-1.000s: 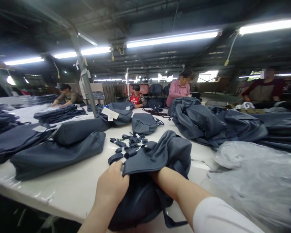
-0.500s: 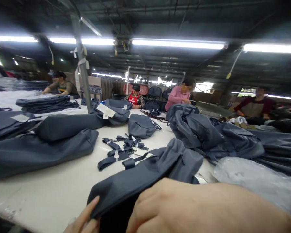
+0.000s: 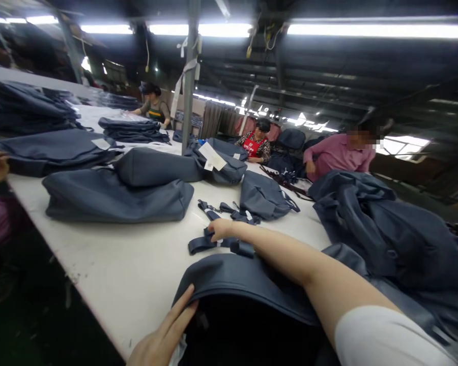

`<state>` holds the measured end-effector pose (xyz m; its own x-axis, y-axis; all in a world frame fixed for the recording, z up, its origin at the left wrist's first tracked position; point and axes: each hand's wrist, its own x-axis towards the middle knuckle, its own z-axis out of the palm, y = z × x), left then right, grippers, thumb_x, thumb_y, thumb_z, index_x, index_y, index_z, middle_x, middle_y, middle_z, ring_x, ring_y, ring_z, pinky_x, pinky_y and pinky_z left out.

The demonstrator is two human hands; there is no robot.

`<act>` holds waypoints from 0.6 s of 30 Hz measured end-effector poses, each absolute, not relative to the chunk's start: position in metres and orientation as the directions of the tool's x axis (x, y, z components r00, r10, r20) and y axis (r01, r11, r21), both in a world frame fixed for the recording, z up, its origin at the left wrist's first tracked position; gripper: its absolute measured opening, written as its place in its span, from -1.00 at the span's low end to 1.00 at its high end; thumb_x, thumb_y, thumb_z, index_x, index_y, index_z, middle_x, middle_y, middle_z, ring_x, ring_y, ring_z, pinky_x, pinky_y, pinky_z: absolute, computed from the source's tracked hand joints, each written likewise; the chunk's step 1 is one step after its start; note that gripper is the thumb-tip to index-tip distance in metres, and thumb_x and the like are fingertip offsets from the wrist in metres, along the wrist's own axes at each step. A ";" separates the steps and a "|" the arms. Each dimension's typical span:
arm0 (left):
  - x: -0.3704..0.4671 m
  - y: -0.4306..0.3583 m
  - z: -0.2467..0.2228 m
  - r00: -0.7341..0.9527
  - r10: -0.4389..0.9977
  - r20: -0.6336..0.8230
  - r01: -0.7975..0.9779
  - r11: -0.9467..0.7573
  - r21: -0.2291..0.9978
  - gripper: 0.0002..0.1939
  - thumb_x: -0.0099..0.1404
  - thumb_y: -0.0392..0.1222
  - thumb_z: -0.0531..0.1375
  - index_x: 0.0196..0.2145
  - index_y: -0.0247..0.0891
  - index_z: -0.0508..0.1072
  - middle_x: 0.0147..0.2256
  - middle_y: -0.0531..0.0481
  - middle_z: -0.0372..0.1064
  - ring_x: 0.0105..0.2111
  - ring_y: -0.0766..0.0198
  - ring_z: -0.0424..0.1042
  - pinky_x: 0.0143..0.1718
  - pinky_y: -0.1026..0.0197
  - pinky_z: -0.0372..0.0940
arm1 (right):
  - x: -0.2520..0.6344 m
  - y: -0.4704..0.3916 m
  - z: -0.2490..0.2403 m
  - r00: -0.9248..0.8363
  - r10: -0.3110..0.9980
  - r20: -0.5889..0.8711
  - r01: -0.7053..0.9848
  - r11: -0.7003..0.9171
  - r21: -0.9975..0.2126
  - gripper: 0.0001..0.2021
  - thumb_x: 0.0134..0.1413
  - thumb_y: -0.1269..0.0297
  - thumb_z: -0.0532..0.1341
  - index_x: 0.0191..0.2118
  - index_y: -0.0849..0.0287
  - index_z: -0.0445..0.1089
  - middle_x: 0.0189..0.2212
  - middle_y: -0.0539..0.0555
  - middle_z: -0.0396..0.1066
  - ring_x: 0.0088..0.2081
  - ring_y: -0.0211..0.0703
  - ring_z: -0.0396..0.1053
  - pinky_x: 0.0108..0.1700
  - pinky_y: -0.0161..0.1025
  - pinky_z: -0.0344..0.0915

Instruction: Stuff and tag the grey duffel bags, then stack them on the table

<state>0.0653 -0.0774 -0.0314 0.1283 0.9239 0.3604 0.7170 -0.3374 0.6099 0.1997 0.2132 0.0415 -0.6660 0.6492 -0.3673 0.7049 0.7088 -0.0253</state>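
The open bag (image 3: pixel 229 274) lies at 6 o'clock in the view, its dark mouth turned toward the wearer. At its 8 o'clock the left hand (image 3: pixel 158 338) lays two nearly straight fingers over the rim; the thumb is out of sight, so I cannot tell whether the cloth is pinched. The right hand (image 3: pixel 221 230) reaches across to the bag's 11 o'clock, fingers curled down at the straps (image 3: pixel 199 246); whether they have closed on one cannot be told. White bands (image 3: pixel 249 215) wrap the straps.

Just beside the straps, toward 1 o'clock, sits a small bag (image 3: pixel 265 195). Beyond, near 12 o'clock, the tagged bag (image 3: pixel 231 173) carries a white tag (image 3: pixel 212 155) (angled across its top, any print too small to read). At 10 o'clock a long bag (image 3: pixel 118 201) lies on the table (image 3: pixel 103 264), and behind it a flat bag (image 3: pixel 53 147) bears a pale label (image 3: pixel 101 144), also unreadable. A heap of bags (image 3: pixel 397 234) rises toward 3 o'clock.

Farther off at 12 o'clock, one co-worker wears a red apron (image 3: pixel 254 148) with white marks on the chest, too blurred to read. Another, toward 11 o'clock, wears a dark apron (image 3: pixel 155 113) with a yellow band; a third, toward 1 o'clock, a pink shirt (image 3: pixel 336 157).
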 end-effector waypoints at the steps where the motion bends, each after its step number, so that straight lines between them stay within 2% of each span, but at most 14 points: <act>1: 0.064 -0.075 -0.036 0.097 0.935 0.340 0.708 -0.305 0.637 0.01 -0.01 -0.14 0.37 0.29 0.20 -0.05 0.27 0.01 0.06 0.01 0.01 0.43 -0.21 0.20 0.50 | 0.194 0.211 0.026 -0.672 0.634 -0.382 0.697 0.717 -0.035 -0.58 -0.26 0.33 0.39 -0.14 0.27 0.50 -0.24 0.17 0.53 -0.23 -0.08 0.47 -0.22 -0.35 0.32; 3: 0.061 -0.071 -0.042 0.053 0.956 0.289 0.699 -0.242 0.673 0.02 -0.05 -0.20 0.36 0.29 0.16 -0.01 0.24 0.01 0.13 0.06 0.00 0.38 -0.06 0.12 0.44 | 0.187 0.204 0.003 -0.679 0.620 -0.392 0.691 0.721 -0.056 -0.52 -0.32 0.37 0.40 -0.12 0.29 0.48 -0.17 0.22 0.51 -0.16 -0.03 0.46 -0.15 -0.31 0.33; 7: 0.053 -0.061 -0.041 0.035 0.984 0.176 0.700 -0.149 0.698 -0.20 0.08 -0.12 0.29 0.26 -0.05 0.12 0.19 -0.05 0.23 0.14 0.06 0.29 0.17 0.02 0.24 | 0.191 0.201 -0.006 -0.651 0.639 -0.411 0.732 0.671 -0.115 -0.70 -0.16 0.37 0.36 -0.19 0.25 0.47 -0.19 0.22 0.50 -0.11 -0.02 0.44 -0.02 -0.18 0.31; 9: 0.050 -0.058 -0.038 0.062 0.987 0.148 0.681 -0.150 0.717 -0.29 0.16 -0.13 0.21 0.25 -0.11 0.13 0.22 -0.06 0.19 0.18 0.10 0.23 0.22 0.03 0.17 | 0.196 0.205 0.012 -0.619 0.677 -0.398 0.782 0.575 -0.238 -0.71 -0.03 0.34 0.31 -0.13 0.25 0.41 -0.26 0.20 0.51 -0.21 -0.07 0.47 -0.07 -0.13 0.36; 10: 0.049 -0.057 -0.036 0.075 0.987 0.143 0.670 -0.156 0.726 -0.31 0.18 -0.16 0.18 0.26 -0.12 0.12 0.23 -0.06 0.16 0.19 0.11 0.21 0.23 0.04 0.14 | 0.198 0.206 0.028 -0.592 0.720 -0.362 0.798 0.464 -0.384 -0.68 0.02 0.33 0.29 -0.07 0.28 0.37 -0.30 0.21 0.51 -0.27 -0.08 0.48 -0.12 -0.11 0.39; 12: 0.048 -0.056 -0.034 0.084 0.986 0.146 0.655 -0.165 0.737 -0.31 0.19 -0.20 0.14 0.27 -0.15 0.09 0.25 -0.07 0.14 0.21 0.13 0.19 0.25 0.04 0.12 | 0.200 0.199 0.073 -0.581 0.758 -0.295 0.756 0.370 -0.539 -0.61 0.17 0.22 0.19 0.06 0.30 0.24 -0.28 0.21 0.50 -0.31 -0.14 0.49 -0.18 -0.14 0.43; 13: 0.047 -0.056 -0.034 0.086 0.985 0.149 0.652 -0.169 0.740 -0.30 0.19 -0.20 0.13 0.28 -0.16 0.07 0.25 -0.08 0.12 0.21 0.13 0.18 0.25 0.04 0.11 | 0.201 0.189 0.101 -0.596 0.763 -0.251 0.713 0.359 -0.602 -0.61 0.23 0.16 0.13 0.08 0.27 0.20 -0.23 0.18 0.49 -0.29 -0.17 0.49 -0.15 -0.18 0.43; 14: 0.047 -0.056 -0.035 0.086 0.984 0.153 0.649 -0.172 0.741 -0.28 0.18 -0.19 0.13 0.28 -0.18 0.06 0.26 -0.09 0.11 0.22 0.13 0.18 0.25 0.03 0.10 | 0.201 0.175 0.130 -0.650 0.735 -0.192 0.568 0.302 -0.765 -0.61 0.25 0.12 0.10 0.07 0.28 0.22 -0.18 0.19 0.48 -0.25 -0.16 0.49 -0.11 -0.16 0.41; 15: 0.047 -0.056 -0.035 0.086 0.984 0.159 0.646 -0.176 0.743 -0.27 0.18 -0.18 0.14 0.29 -0.19 0.05 0.26 -0.10 0.10 0.22 0.12 0.17 0.26 0.03 0.10 | 0.201 0.157 0.159 -0.713 0.680 -0.173 0.420 0.216 -0.882 -0.60 0.32 0.07 -0.03 0.03 0.29 0.25 -0.15 0.19 0.47 -0.20 -0.15 0.49 -0.05 -0.13 0.39; 17: 0.045 -0.053 -0.036 0.078 0.983 0.164 0.626 -0.176 0.759 -0.25 0.15 -0.17 0.16 0.29 -0.21 0.05 0.25 -0.11 0.12 0.20 0.10 0.20 0.24 0.02 0.11 | 0.201 0.113 0.204 -0.838 0.516 -0.175 0.238 0.057 -0.970 -0.27 0.32 -0.05 -0.42 -0.09 0.37 0.34 -0.16 0.21 0.46 -0.13 -0.11 0.48 0.03 -0.08 0.32; 18: 0.044 -0.050 -0.036 0.072 0.984 0.163 0.609 -0.173 0.774 -0.24 0.14 -0.16 0.17 0.28 -0.20 0.05 0.24 -0.11 0.15 0.19 0.09 0.22 0.22 0.02 0.13 | 0.202 0.092 0.217 -0.850 0.498 -0.171 0.219 0.038 -0.975 -0.18 0.28 -0.12 -0.48 -0.18 0.37 0.38 -0.20 0.20 0.46 -0.14 -0.08 0.47 0.01 -0.08 0.33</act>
